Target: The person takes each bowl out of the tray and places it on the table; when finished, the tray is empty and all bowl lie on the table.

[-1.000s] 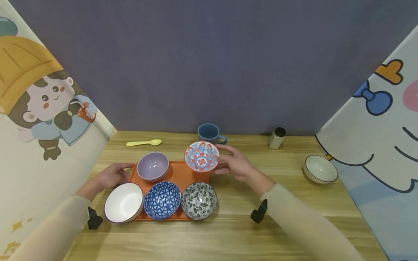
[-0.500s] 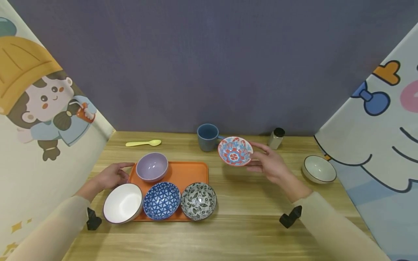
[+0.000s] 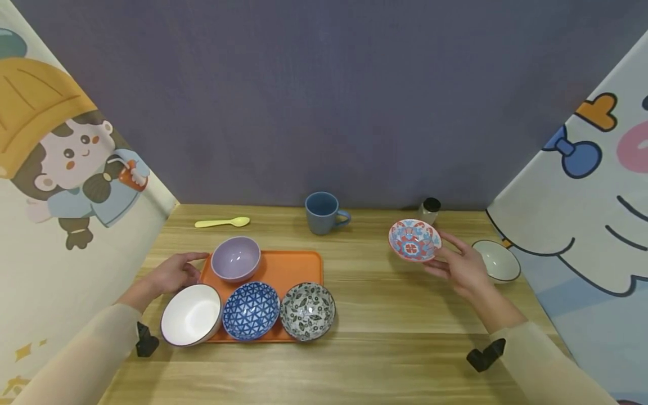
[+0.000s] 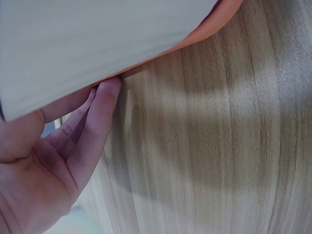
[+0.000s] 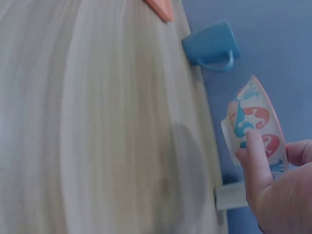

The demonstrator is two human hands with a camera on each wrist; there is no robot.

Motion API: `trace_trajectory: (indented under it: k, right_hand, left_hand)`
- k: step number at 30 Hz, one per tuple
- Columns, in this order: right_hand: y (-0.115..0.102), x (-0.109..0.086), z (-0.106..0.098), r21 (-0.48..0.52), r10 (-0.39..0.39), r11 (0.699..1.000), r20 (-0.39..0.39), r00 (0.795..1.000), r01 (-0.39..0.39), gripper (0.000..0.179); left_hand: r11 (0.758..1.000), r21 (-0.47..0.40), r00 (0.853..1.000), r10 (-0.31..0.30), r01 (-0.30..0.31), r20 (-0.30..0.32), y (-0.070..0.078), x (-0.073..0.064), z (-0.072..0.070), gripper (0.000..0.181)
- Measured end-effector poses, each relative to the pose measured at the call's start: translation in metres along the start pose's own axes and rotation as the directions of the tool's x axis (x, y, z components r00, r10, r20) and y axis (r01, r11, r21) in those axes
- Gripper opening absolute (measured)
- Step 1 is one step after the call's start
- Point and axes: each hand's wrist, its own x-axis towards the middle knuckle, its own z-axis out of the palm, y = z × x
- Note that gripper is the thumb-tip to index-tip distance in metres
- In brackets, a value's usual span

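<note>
My right hand [image 3: 466, 269] grips a small red, blue and white patterned bowl [image 3: 414, 241] by its right side. The right wrist view shows the bowl [image 5: 258, 122] raised over the table, thumb at the rim and fingers against its outside. My left hand [image 3: 174, 273] touches the left edge of an orange tray [image 3: 291, 269]; in the left wrist view its fingertips [image 4: 111, 87] meet that edge. On the tray are a lilac bowl [image 3: 236, 259], a blue triangle-patterned bowl [image 3: 251, 311] and a leaf-patterned bowl [image 3: 307, 312]. A larger white bowl [image 3: 191, 315] overlaps the tray's front left corner.
A blue mug [image 3: 322, 214] stands near the back wall, with a yellow spoon [image 3: 223, 223] lying farther left. Behind the held bowl is a black-capped jar [image 3: 430, 209], partly hidden. A pale dark-rimmed bowl [image 3: 498, 261] sits at the right, partly behind my right hand.
My right hand has carried the patterned bowl to the right, from over the tray's back right corner, past the mug, to in front of the jar. My left hand has stayed at the tray.
</note>
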Motion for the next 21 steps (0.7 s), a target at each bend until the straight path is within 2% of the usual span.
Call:
trace_trajectory:
  k: [6,11,17,21]
  right_hand:
    - [0.013,-0.006,-0.022,0.041,-0.005,0.999,-0.068,0.998,0.008,0.073]
    - [0.026,-0.011,-0.034,0.011,-0.004,1.000,-0.138,0.990,0.006,0.075]
    - [0.033,-0.016,-0.038,0.014,0.019,1.000,-0.186,0.982,-0.017,0.075]
    - [0.037,-0.016,-0.038,0.044,0.043,0.998,-0.213,0.976,-0.034,0.075]
  left_hand:
    - [0.999,0.030,0.999,0.030,-0.029,-0.021,0.000,-0.001,0.003,0.068]
    - [0.999,0.032,0.999,0.039,-0.039,-0.015,0.001,0.001,0.002,0.069]
    - [1.000,0.022,1.000,0.019,-0.019,-0.021,0.000,0.000,0.002,0.069]
    - [0.999,0.024,0.999,0.032,-0.031,-0.023,0.001,-0.002,0.002,0.069]
